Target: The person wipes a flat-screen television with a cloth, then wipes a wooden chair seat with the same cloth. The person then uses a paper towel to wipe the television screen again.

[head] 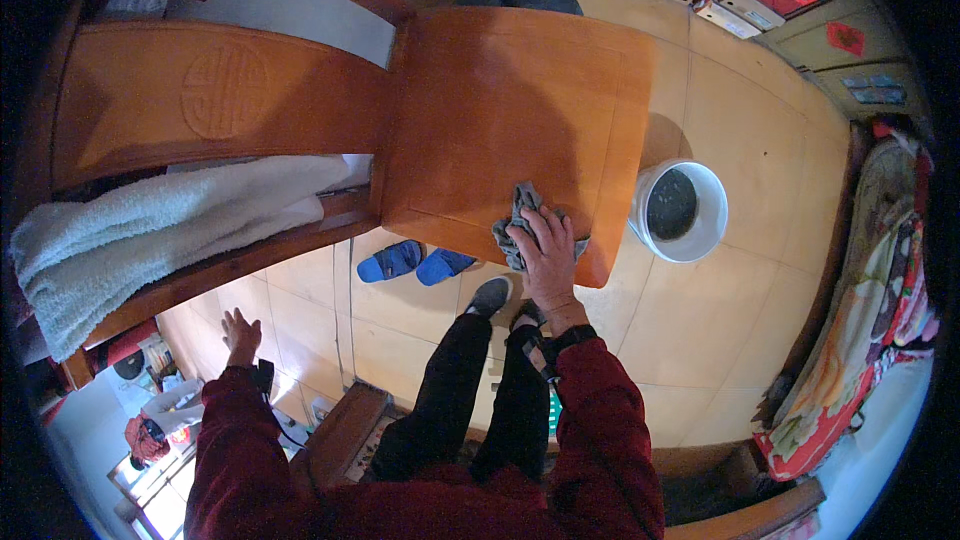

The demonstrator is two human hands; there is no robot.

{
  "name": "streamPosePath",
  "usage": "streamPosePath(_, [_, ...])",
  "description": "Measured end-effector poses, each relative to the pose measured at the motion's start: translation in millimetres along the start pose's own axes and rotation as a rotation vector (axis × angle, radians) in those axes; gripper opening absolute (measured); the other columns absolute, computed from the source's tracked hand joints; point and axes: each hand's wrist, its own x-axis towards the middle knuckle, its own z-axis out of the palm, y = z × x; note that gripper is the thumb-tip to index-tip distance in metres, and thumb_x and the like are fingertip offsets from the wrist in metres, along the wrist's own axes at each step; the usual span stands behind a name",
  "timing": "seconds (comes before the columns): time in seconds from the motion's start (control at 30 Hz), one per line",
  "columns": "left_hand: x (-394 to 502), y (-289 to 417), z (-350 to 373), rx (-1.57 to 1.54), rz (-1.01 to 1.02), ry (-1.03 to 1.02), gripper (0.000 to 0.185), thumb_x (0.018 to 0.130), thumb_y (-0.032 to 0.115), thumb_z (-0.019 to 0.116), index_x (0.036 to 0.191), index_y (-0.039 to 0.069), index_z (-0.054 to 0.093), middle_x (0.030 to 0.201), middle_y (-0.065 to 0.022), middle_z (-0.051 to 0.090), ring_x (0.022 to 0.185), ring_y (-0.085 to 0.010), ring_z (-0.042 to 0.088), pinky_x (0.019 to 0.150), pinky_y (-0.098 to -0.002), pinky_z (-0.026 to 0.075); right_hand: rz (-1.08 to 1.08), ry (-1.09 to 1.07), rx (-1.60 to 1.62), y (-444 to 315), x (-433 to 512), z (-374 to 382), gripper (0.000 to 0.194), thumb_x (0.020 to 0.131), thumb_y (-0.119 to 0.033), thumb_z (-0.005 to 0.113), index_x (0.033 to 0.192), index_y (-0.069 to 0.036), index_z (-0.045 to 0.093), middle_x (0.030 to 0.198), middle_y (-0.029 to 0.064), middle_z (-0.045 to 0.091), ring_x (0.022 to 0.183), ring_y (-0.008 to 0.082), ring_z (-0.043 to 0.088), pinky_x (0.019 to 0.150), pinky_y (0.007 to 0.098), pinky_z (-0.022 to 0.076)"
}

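My right hand [549, 251] lies on a crumpled grey cloth [523, 199] at the near right part of a wooden chair's seat [487, 112]. The fingers are bent over the cloth and press it against the wood. My left hand [241, 334] is in the air at the lower left, fingers apart, holding nothing. Left of the seat is the chair's wooden backrest [300, 101] with a round carved pattern. On the floor just right of the seat stands a white bucket [710, 202] with dark, murky water [671, 204] in it.
Blue slippers [390, 261] lie on the tiled floor [675, 315] beneath the seat's near edge. A white towel [187, 214] drapes over a wooden rail at left. Shoe boxes [742, 0] fill a cabinet opening at upper right. Patterned bedding [847, 360] lies along the right side.
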Motion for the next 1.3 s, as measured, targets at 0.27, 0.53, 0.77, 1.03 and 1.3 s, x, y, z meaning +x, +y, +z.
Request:
streamPosePath(0.27, [7.2, 19.6, 97.3, -0.02, 0.384, -0.168, 0.077, 0.086, 0.039, 0.064, 0.148, 0.012, 0.027, 0.155, -0.0161, 0.022, 0.142, -0.0372, 0.019, 0.111, -0.0559, 0.026, 0.219, 0.263, -0.189, 17.5, -38.7, -24.5, 0.041, 0.073, -0.009, 0.063, 0.113, -0.016, 0.062, 0.128, 0.0108, 0.051, 0.119, 0.0369, 0.046, 0.1, 0.0533, 0.0368])
streamPosePath(0.53, [35.5, -22.5, 76.2, 0.059, 0.34, -0.136, 0.074, 0.084, 0.036, 0.066, 0.145, 0.012, 0.033, 0.155, -0.0159, 0.022, 0.143, -0.0355, 0.019, 0.11, -0.0577, 0.027, -0.027, 0.071, -0.077, -90.2, 32.2, 122.0, 0.031, 0.079, -0.015, 0.058, 0.11, -0.017, 0.062, 0.13, 0.01, 0.05, 0.123, 0.0331, 0.044, 0.104, 0.0538, 0.0308])
streamPosePath(0.77, [96.9, -65.3, 78.3, -0.009, 0.503, -0.077, 0.064, 0.083, 0.038, 0.067, 0.134, 0.005, 0.048, 0.143, -0.0281, 0.038, 0.135, -0.0409, 0.032, 0.112, -0.0471, 0.029, 0.151, 0.22, -0.095, -50.5, 20.4, 64.1, 0.037, 0.075, -0.014, 0.064, 0.111, -0.016, 0.062, 0.133, 0.0116, 0.049, 0.126, 0.0359, 0.042, 0.104, 0.0548, 0.0317])
streamPosePath(1.03, [62.7, -103.4, 131.0, -0.006, 0.764, -0.112, 0.061, 0.081, 0.036, 0.069, 0.127, 0.0, 0.054, 0.135, -0.0299, 0.046, 0.129, -0.043, 0.04, 0.109, -0.0465, 0.034, 0.424, 0.719, 0.726, -49.8, 75.0, 60.7, 0.046, 0.073, -0.012, 0.068, 0.118, -0.011, 0.056, 0.133, 0.0157, 0.047, 0.127, 0.0355, 0.041, 0.102, 0.0515, 0.0333])
streamPosePath(1.3, [34.2, -116.6, 135.5, -0.157, 0.714, -0.134, 0.052, 0.083, 0.034, 0.065, 0.125, 0.003, 0.058, 0.137, -0.0271, 0.046, 0.132, -0.0389, 0.039, 0.11, -0.0444, 0.033, -0.212, 0.175, 0.127, -109.9, 1.4, 103.1, 0.022, 0.077, -0.015, 0.066, 0.099, -0.014, 0.064, 0.122, 0.0125, 0.053, 0.121, 0.0285, 0.045, 0.098, 0.0469, 0.0395])
